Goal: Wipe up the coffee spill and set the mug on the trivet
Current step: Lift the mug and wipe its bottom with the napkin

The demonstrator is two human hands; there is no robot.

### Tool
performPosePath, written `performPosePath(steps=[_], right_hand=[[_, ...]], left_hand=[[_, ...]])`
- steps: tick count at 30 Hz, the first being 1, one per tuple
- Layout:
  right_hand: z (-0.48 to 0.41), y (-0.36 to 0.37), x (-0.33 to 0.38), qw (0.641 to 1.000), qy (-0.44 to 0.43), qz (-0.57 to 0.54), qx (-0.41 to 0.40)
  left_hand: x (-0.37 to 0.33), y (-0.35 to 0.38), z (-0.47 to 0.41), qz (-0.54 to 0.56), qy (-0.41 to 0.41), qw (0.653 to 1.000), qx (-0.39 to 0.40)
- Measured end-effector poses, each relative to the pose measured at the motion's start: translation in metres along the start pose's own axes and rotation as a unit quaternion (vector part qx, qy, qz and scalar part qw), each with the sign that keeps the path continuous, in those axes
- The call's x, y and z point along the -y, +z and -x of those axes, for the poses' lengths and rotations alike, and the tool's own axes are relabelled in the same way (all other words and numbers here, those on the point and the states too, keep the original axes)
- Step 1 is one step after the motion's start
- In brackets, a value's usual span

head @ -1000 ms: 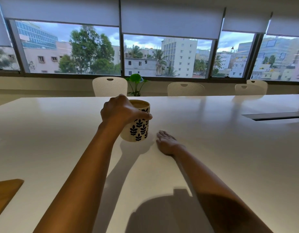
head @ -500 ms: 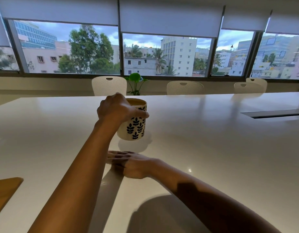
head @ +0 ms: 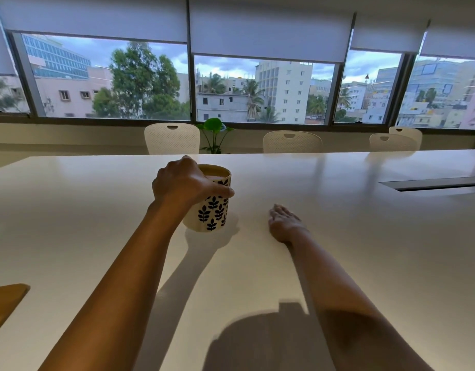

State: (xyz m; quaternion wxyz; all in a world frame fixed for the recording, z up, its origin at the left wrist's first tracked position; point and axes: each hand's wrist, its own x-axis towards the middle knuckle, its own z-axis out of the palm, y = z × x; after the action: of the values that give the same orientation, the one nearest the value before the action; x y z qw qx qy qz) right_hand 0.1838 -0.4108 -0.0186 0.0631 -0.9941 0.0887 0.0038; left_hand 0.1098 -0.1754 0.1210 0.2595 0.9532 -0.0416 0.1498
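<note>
Just now, in the head view, the left hand (head: pixel 188 183) grips the leaf-patterned mug (head: pixel 211 214) by its rim near the middle of the white table (head: pixel 378 250), with coffee showing inside; whether its base touches the top I cannot tell. The right hand (head: pixel 284 223) lies flat with fingers straight, just right of the mug. Half a second ago it lay in front of the mug, under the left forearm, so it has swept back across the tabletop (no cloth or spill is visible). Wiping looks nearly done. The wooden trivet (head: pixel 5 301) sits well apart at the near left edge.
</note>
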Motion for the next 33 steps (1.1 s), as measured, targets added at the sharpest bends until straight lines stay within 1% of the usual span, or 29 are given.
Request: performPosePath(steps=[3,6,9,12,14,18,20,22,24,25,27,28,31,33], right_hand=[[0.011,-0.001,-0.039,0.999,0.05,-0.002,-0.007],[0.03,0.0,-0.064,0.997,0.075,-0.004,-0.016],[0.055,0.002,-0.069,0.997,0.07,-0.012,-0.021],[0.085,0.004,-0.055,0.999,0.039,-0.026,-0.021],[0.106,0.005,-0.036,0.999,-0.014,-0.028,-0.013],[0.147,0.01,0.007,0.984,-0.171,-0.043,0.016],[0.167,0.013,0.024,0.964,-0.26,-0.051,0.029],[0.182,0.013,0.032,0.935,-0.347,-0.049,0.051],[0.193,0.007,0.025,0.911,-0.404,-0.045,0.068],[0.197,0.003,0.017,0.905,-0.416,-0.05,0.071],[0.202,-0.003,-0.004,0.907,-0.411,-0.074,0.064],[0.203,-0.005,-0.016,0.914,-0.393,-0.081,0.053],[0.191,-0.004,-0.056,0.951,-0.3,-0.07,0.005],[0.168,-0.003,-0.08,0.974,-0.217,-0.066,-0.023]], left_hand=[[-0.003,0.002,0.0,0.001,0.0,1.0,0.006],[-0.006,0.005,0.002,0.002,-0.005,1.0,0.005],[-0.01,0.01,0.003,0.011,-0.001,1.0,0.007],[-0.015,0.017,0.006,0.013,0.002,1.0,0.011],[-0.019,0.022,0.008,0.016,0.008,1.0,0.013],[-0.026,0.029,0.011,0.025,0.017,0.999,0.022],[-0.028,0.032,0.012,0.029,0.018,0.999,0.026],[-0.029,0.033,0.013,0.03,0.021,0.999,0.026],[-0.029,0.033,0.013,0.03,0.023,0.999,0.026],[-0.029,0.032,0.012,0.03,0.022,0.999,0.026],[-0.028,0.03,0.01,0.027,0.015,0.999,0.025],[-0.027,0.029,0.009,0.025,0.011,0.999,0.024],[-0.024,0.026,0.006,0.017,0.004,1.0,0.015],[-0.021,0.026,0.004,0.018,0.007,1.0,0.006]])
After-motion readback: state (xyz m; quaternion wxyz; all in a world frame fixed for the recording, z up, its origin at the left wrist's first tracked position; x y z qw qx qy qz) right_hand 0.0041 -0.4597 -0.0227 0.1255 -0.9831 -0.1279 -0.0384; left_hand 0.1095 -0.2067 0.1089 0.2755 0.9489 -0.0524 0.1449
